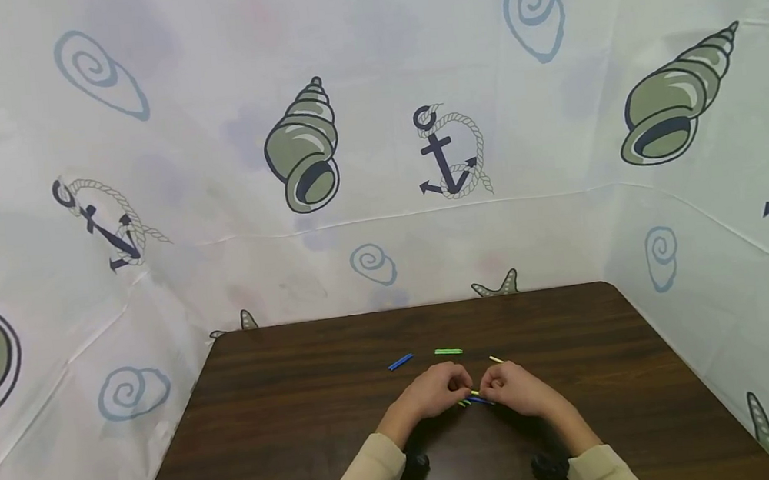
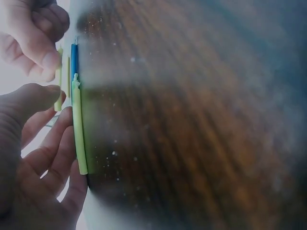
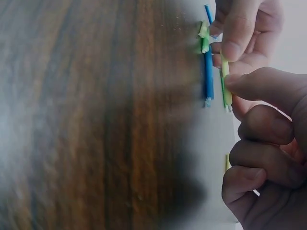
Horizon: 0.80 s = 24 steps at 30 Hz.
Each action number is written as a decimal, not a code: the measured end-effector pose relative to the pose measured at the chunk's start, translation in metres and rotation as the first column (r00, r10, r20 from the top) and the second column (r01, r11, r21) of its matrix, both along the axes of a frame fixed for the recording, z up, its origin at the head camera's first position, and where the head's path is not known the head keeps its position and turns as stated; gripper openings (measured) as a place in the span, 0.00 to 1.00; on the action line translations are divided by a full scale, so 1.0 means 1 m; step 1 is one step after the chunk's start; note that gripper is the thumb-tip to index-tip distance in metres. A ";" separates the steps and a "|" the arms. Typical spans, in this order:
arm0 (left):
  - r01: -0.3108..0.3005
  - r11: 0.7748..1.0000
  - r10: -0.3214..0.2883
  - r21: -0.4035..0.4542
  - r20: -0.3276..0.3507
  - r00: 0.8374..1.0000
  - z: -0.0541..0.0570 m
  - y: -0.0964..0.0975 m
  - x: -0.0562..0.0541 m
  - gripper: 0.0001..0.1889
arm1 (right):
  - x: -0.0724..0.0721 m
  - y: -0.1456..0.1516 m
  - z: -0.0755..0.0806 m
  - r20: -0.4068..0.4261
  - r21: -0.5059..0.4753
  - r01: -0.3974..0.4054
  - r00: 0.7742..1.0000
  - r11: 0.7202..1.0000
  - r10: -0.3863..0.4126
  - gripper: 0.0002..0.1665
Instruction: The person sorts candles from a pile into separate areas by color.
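On the table [image 1: 289, 404], sticks [image 1: 480, 400] lie between the hands [image 1: 438, 389] [image 1: 519, 389], other sticks [image 1: 448, 351] behind.

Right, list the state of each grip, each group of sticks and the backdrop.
Left grip: pinching the held yellow stick
Right grip: pinching the same stick
Held yellow stick: raised above the table
Near blue stick: lying down
Near green sticks: lying down
Far blue sticks: lying slanted
Far green sticks: lying down
Far yellow stick: partly hidden
Backdrop: hanging, creased
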<state>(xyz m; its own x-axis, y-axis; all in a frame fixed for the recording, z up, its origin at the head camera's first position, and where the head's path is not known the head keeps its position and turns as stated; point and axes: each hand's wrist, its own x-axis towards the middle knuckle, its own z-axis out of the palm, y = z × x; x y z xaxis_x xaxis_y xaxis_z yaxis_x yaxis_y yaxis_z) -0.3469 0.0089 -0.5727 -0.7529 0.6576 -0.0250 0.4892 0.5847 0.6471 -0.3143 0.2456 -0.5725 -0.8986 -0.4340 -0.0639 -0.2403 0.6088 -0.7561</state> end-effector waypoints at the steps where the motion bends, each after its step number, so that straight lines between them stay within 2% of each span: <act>1: 0.002 1.000 -0.002 -0.002 -0.008 1.000 -0.001 0.000 0.000 0.05 | 0.000 0.001 0.002 -0.004 -0.005 -0.002 1.000 1.000 0.002 0.08; 8: 0.005 1.000 -0.007 -0.030 -0.043 0.999 -0.003 0.002 0.000 0.12 | 0.001 0.009 0.010 -0.036 -0.013 -0.003 0.999 1.000 0.003 0.08; 13: 0.018 0.999 -0.021 -0.040 -0.074 0.997 -0.002 0.002 0.000 0.14 | -0.002 0.018 0.009 -0.048 -0.018 0.035 0.998 0.999 -0.036 0.08; 16: 0.018 0.999 -0.022 -0.041 -0.096 0.995 -0.004 0.002 0.001 0.17 | -0.003 0.025 0.008 -0.041 -0.018 0.092 0.995 0.996 -0.093 0.09; 20: -0.014 0.999 0.008 -0.050 -0.108 0.994 -0.007 0.004 0.002 0.20 | -0.005 0.037 0.009 -0.027 -0.034 0.192 0.981 0.981 -0.193 0.09; 24: -0.017 0.997 0.007 -0.078 -0.120 0.993 -0.007 0.004 0.003 0.16 | -0.007 0.046 0.011 -0.027 -0.039 0.257 0.966 0.965 -0.259 0.09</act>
<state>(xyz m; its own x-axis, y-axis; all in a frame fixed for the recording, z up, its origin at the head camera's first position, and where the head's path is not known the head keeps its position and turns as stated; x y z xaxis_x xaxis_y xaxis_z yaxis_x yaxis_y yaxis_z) -0.3442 0.0132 -0.5800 -0.7616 0.6479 0.0142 0.5528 0.6381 0.5359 -0.3210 0.2919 -0.5618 -0.9818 -0.1886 -0.0224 -0.1027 0.6266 -0.7725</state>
